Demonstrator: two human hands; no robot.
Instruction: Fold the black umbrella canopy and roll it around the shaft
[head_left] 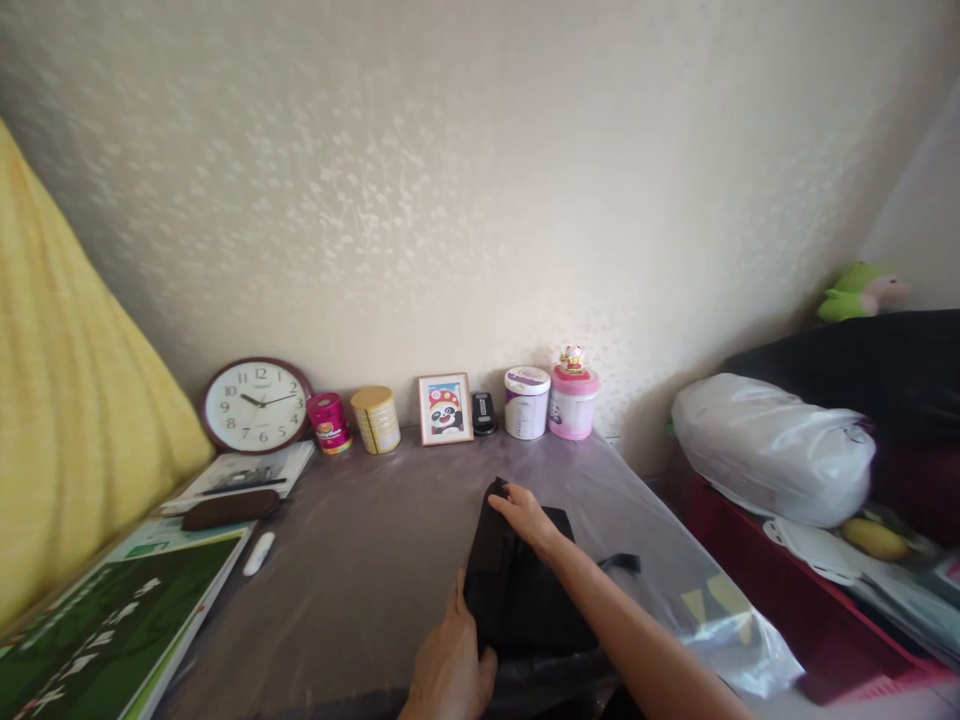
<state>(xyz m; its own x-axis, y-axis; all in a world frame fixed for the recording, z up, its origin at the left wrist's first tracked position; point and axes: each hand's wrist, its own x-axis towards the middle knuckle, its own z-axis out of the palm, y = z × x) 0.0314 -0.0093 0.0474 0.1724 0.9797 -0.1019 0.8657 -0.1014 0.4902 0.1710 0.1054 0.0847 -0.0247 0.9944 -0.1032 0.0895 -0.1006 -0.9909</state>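
A flat black bag [517,590] lies near the table's front edge, with a short dark strap [621,563] sticking out on its right. My right hand [523,512] reaches across it and pinches its far left corner between thumb and fingers. Along the bag's near left side, my left hand [454,645] grips the edge, thumb toward the bag and fingers partly hidden. My right forearm covers part of the bag's right half.
Along the wall stand a clock [256,405], a pink tin [328,423], a yellow tin [376,420], a framed panda picture [445,410] and two tubs, white [526,405] and pink [573,408]. Books [127,630] and a brown case [229,509] lie left. A white plastic bag [772,450] sits right.
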